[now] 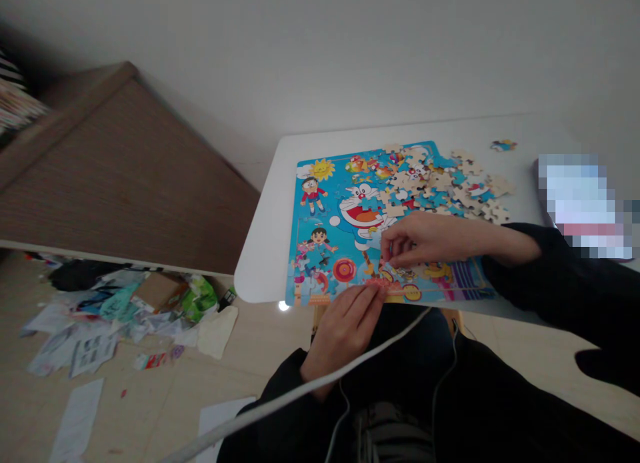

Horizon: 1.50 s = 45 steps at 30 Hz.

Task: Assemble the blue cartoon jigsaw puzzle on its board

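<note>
A colourful cartoon jigsaw puzzle [330,239] with a blue background lies on the white table, its left part showing a joined picture. My left hand [347,319] rests at its near edge, fingers stretched out flat and touching the board. Over the lower middle of the picture, my right hand [420,239] is closed in a pinch, fingertips down at the puzzle surface. Whatever is between those fingertips is hidden. Loose puzzle pieces [440,181] lie heaped on the upper right part, many with their plain wooden backs up.
One stray puzzle piece [504,145] lies apart near the back of the white table [265,249]. A phone [585,206] with a blurred screen is at the right. A white cable [310,386] crosses before my lap. Papers and bags [145,309] litter the floor beside a brown cabinet [150,176].
</note>
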Available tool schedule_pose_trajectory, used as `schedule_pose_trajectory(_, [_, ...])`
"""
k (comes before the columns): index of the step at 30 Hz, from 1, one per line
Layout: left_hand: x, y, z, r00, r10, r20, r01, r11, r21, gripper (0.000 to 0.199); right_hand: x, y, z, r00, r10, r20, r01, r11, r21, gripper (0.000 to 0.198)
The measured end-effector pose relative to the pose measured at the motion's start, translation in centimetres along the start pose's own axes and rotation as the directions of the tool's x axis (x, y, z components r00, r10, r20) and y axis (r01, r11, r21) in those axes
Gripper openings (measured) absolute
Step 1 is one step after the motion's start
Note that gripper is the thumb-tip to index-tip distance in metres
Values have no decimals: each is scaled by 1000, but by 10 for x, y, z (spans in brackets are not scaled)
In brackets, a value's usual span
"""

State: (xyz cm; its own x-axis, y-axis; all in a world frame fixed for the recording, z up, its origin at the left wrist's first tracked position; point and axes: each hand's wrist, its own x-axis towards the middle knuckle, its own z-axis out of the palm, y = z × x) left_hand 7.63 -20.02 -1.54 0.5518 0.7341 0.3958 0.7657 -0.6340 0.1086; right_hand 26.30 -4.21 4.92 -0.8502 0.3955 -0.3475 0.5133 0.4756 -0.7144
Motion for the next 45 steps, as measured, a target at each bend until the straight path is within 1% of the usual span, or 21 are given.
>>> schedule_pose_trajectory(6, [0, 0, 1, 1000, -6, -15, 6, 1000, 0, 32, -4, 1, -2, 990, -139, 22, 140, 989, -43, 20])
schedule_pose_trajectory(11, [-1, -1, 2, 1000, -6, -16, 6, 1000, -2, 31, -1, 6, 3, 956, -277, 94, 287, 951, -114, 24])
schedule_pose_trajectory(14, [-1, -1, 3, 1000, -12, -19, 12, 1000, -4, 31, 0, 8, 3, 942, -316, 113, 328, 939, -108, 26])
schedule_pose_trajectory(16, [-1, -1, 3, 999, -13, -30, 13, 1000, -5, 30, 0, 8, 2, 952, -286, 111, 296, 950, -94, 25])
schedule_pose_trajectory(20, [-1, -2, 4, 999, -2, -32, 2, 1000, -12, 30, 1, 6, 3, 985, -152, 86, 160, 981, -107, 20])
schedule_pose_trajectory(22, [-1, -2, 4, 1000, -3, -27, 2, 1000, -13, 30, 1, 5, 4, 990, -127, 60, 133, 985, -113, 17])
schedule_pose_trajectory(25, [-1, -2, 3, 1000, -8, -23, 7, 1000, -13, 30, 1, 5, 6, 992, -126, 10, 126, 984, -122, 16])
schedule_pose_trajectory(27, [-1, -1, 3, 1000, -8, -25, 8, 1000, -14, 30, 1, 4, 5, 994, -110, -1, 109, 987, -122, 16])
schedule_pose_trajectory(29, [-2, -1, 4, 1000, -12, -23, 12, 1000, -16, 30, 1, 4, 4, 996, -91, 15, 92, 989, -120, 16])
schedule_pose_trajectory(32, [-2, -2, 4, 1000, -14, -21, 14, 1000, -21, 30, -1, 3, 2, 994, -95, 55, 101, 988, -121, 17])
schedule_pose_trajectory(35, [-2, -2, 5, 999, -15, -49, 14, 999, -39, 28, -4, 1, 2, 992, -101, 81, 113, 980, -161, 19])
schedule_pose_trajectory(38, [-2, -2, 5, 997, -22, -77, 18, 998, -57, 28, -5, 1, 3, 990, -116, 80, 130, 972, -196, 22])
schedule_pose_trajectory(45, [1, 1, 8, 997, -8, -79, 2, 998, -68, 27, -3, 5, 0, 988, -120, 99, 129, 987, -100, 16])
